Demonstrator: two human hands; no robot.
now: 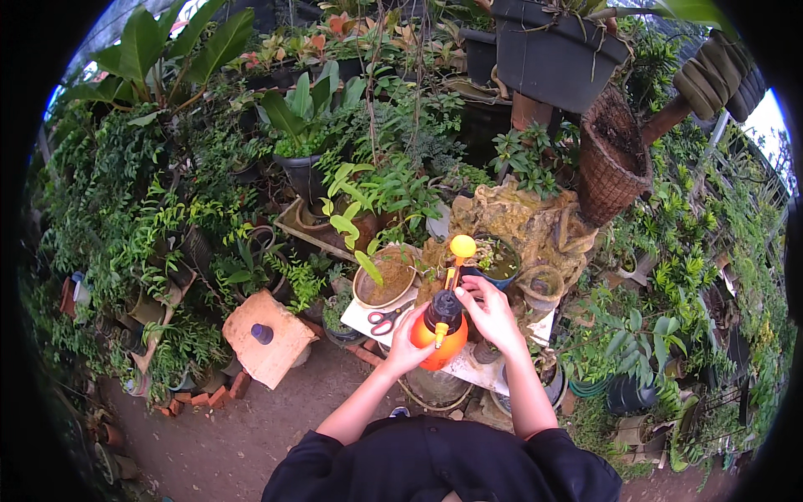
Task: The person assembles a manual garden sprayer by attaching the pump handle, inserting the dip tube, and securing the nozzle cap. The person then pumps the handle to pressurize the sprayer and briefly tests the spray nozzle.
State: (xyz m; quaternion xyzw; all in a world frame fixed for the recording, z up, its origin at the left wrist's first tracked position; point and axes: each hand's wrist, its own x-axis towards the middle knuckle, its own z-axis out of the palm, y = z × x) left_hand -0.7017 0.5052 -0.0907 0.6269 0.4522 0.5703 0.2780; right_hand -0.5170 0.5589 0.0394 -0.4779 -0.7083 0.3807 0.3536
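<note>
An orange pump sprayer (447, 345) with a black collar and a yellow nozzle stands in front of me, over a white board (358, 318). Its yellow pump knob (462, 246) sticks up on a raised rod. My left hand (407, 341) is closed around the left side of the bottle near its collar. At the top, my right hand (492, 315) has its fingers curled by the rod and the black collar; its exact contact is partly hidden. Beside the left hand lies a pair of scissors (387, 321) with dark and red handles. Behind it sits a round pot of soil (389, 289).
A blue-rimmed bowl (506, 259) and a rough stone planter (523, 219) stand beyond the sprayer. Left of the board, a purple-capped object (262, 334) rests on a tan slab (251, 356). A large black planter (552, 54) hangs at upper right. Potted plants crowd around.
</note>
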